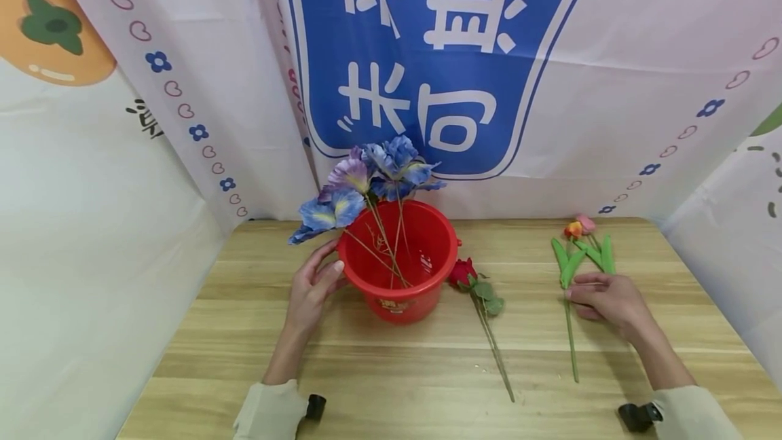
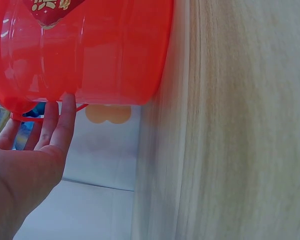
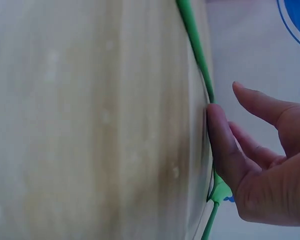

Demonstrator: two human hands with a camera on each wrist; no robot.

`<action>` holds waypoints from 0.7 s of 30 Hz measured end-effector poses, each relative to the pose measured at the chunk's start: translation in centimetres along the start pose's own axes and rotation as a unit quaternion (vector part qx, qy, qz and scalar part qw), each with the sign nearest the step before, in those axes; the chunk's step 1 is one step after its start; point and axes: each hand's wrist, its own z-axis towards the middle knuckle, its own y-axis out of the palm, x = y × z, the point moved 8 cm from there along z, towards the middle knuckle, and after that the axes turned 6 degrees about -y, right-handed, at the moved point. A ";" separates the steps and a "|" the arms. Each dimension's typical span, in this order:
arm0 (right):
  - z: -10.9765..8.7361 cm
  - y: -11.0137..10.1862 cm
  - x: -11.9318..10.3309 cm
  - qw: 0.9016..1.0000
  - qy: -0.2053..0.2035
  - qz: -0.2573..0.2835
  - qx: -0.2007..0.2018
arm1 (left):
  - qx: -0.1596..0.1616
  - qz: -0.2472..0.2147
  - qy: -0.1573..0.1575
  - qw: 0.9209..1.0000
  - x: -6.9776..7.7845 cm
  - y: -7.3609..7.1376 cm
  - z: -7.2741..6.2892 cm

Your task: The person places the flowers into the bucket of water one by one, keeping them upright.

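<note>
A red plastic bucket [image 1: 421, 303] stands on the table, and my left hand [image 1: 313, 290] touches its left side. In the left wrist view the fingers [image 2: 65, 125] reach out straight to the bucket wall, just below its rim. Blue and purple artificial irises [image 1: 332, 210] lean inside the bucket, heads over the back and left rim. My right hand [image 1: 613, 301] is at the stem of an orange tulip [image 1: 573, 229] lying on the table. One fingertip meets the green stem [image 3: 196, 45] in the right wrist view, while the thumb stands apart from it.
A red artificial rose [image 1: 463, 272] lies right of the bucket, its stem pointing toward the front. Beside the orange tulip lies a pink tulip [image 1: 585, 224]. The wooden table [image 1: 244, 331] is backed by a printed cloth [image 1: 611, 121] and has white panels at both sides.
</note>
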 end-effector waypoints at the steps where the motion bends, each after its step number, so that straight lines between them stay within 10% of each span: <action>1: 0.1 0.0 0.0 1.000 0.002 -0.002 0.001 | 0.000 0.000 -0.001 1.000 0.0 0.0 0.0; 21: 0.2 1.0 -1.1 0.995 -0.028 -0.085 0.041 | 0.000 -0.002 0.001 1.000 0.0 0.0 0.0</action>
